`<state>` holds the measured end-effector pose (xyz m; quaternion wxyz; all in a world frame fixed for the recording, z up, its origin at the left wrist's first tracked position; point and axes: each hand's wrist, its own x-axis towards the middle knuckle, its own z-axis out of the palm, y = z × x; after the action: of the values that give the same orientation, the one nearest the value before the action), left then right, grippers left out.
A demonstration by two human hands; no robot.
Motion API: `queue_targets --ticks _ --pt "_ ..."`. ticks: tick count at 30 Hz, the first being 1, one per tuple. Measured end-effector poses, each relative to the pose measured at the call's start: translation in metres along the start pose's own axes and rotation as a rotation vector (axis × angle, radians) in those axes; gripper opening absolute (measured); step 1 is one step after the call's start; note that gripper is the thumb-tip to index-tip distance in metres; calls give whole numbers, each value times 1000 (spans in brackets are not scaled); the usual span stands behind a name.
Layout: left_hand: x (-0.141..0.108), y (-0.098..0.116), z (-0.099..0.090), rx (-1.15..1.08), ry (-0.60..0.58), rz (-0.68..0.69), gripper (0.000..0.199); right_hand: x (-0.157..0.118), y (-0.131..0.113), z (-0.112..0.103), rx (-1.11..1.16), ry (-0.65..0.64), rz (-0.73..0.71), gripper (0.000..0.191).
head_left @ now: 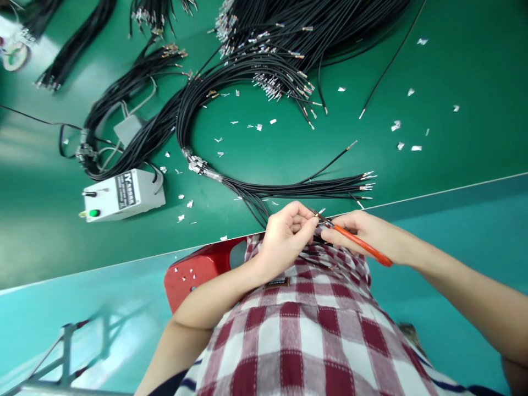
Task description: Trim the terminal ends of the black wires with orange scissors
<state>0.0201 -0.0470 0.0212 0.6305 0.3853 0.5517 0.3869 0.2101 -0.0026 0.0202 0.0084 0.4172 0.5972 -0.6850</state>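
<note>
My left hand (286, 234) is at the table's front edge, thumb and fingertips pinched on the end of a black cable (317, 216). In my right hand (365, 226) are orange-handled cutters (363, 246), their jaws right beside my left fingertips at the cable end. Whether the jaws touch the cable is too small to tell. A bundle of black cables (276, 190) with stripped ends lies just beyond my hands, bound by silvery wrapping (199, 164). Some cables hang over the edge towards my lap, partly hidden by my hands.
A white box with a green button (142, 193) stands at the left. More black cable bundles (330, 25) lie at the back of the green table (466, 71). White scraps (396, 125) are scattered about. A red stool (192, 278) is below the table edge.
</note>
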Motion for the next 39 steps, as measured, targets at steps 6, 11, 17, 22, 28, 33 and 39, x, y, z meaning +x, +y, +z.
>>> queue_targets --ticks 6,11,17,22,28,33,39 --pt "0 0 0 0 -1 -14 23 2 -2 -3 46 -86 -11 52" --pt "0 -5 -1 47 -3 37 17 0 1 -1 -72 5 13 51" --pt "-3 -13 -1 142 18 128 15 -3 0 2 -290 134 45 52" --pt "-4 -16 0 155 43 153 17 -1 4 10 -185 113 32 52" --pt "-1 -11 -2 64 42 109 22 -10 19 17 -115 87 27 44" --pt "-6 -3 -7 71 -5 89 24 -25 17 1 -35 119 -68 35" --pt "-13 -3 -5 308 -263 176 20 -27 -7 -11 -80 331 -289 18"
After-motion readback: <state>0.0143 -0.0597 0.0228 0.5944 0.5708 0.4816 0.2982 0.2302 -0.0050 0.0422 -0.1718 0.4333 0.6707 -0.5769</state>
